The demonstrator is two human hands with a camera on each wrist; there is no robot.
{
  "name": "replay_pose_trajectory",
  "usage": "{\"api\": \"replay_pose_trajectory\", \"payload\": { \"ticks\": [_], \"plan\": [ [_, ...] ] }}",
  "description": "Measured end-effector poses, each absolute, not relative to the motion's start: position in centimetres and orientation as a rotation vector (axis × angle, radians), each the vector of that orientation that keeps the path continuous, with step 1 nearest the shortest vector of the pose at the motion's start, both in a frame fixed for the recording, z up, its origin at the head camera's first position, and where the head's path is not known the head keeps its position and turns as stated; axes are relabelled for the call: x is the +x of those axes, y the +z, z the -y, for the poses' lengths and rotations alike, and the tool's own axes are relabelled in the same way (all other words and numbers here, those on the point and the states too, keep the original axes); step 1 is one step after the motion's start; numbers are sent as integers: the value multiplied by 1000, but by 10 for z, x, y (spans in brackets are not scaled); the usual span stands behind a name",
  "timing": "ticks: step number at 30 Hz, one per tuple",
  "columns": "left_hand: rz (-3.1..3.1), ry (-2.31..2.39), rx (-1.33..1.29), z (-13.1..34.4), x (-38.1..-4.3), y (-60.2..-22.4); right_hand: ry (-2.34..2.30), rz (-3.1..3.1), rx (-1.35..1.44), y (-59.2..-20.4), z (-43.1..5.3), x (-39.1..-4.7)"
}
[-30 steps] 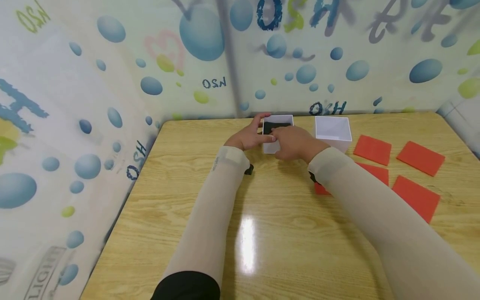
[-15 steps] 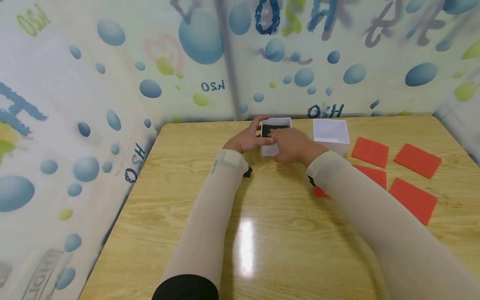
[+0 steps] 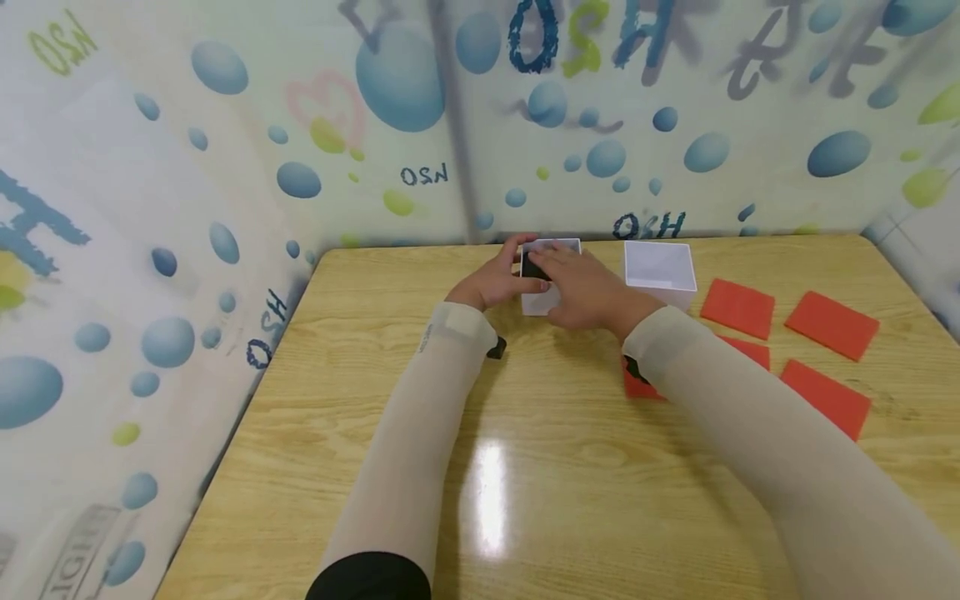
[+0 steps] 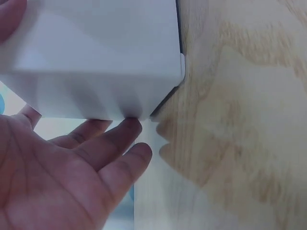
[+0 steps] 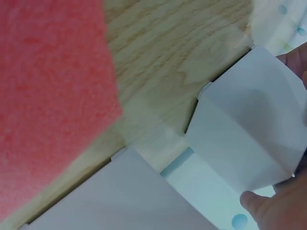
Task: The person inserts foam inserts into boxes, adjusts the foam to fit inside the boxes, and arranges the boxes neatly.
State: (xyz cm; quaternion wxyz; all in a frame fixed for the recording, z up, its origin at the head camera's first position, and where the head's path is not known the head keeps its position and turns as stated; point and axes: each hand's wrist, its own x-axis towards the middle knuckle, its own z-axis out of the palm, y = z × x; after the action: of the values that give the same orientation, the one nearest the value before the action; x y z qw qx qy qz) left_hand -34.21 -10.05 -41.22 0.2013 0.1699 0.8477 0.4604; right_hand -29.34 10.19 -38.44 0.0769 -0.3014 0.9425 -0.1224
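My left hand (image 3: 491,282) holds the left white box (image 3: 537,305), an open-topped box at the table's far edge. Its thumb lies on the near wall. In the left wrist view, the other fingers (image 4: 115,139) touch or lie close to a side wall. A dark, flat piece (image 3: 531,267) shows inside the box, partly covered by a hand; its kind cannot be made out. My right hand (image 3: 588,287) reaches over the opening with fingers extended onto the dark piece. Its thumb (image 5: 254,202) is by the box's corner in the right wrist view. The right fingertips are partly hidden there.
A second white open-topped box (image 3: 675,297) stands a little to the right. Several flat red pieces (image 3: 832,325) lie on the right side of the wooden table (image 3: 360,400), some partly under my right forearm. A patterned wall backs the far edge.
My right fingers have straightened and spread further over the box opening, covering more of the dark piece. My left hand keeps its place on the box.
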Motion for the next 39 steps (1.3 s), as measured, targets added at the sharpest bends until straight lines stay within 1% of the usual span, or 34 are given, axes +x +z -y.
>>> {"api": "replay_pose_trajectory", "payload": {
  "ticks": [11, 16, 20, 24, 31, 39],
  "plan": [
    [-2403, 1340, 447, 102, -341, -411, -544, -2851, -948, -375, -133, -276],
    [-2526, 1352, 524, 100, -335, -404, -641, -2855, -933, -372, -154, -262],
    [-2611, 1453, 603, 94, -327, -395, -717, -2875, -924, -363, -170, -250],
    [-2657, 1558, 711, 80, -314, -384, -765, -2907, -880, -353, -186, -239],
    [-2673, 1596, 919, 45, -282, -371, -790, -2965, -786, -345, -211, -220],
    [-2607, 1504, 1043, 9, -261, -378, -907, -2958, -763, -348, -230, -203]
  ]
}}
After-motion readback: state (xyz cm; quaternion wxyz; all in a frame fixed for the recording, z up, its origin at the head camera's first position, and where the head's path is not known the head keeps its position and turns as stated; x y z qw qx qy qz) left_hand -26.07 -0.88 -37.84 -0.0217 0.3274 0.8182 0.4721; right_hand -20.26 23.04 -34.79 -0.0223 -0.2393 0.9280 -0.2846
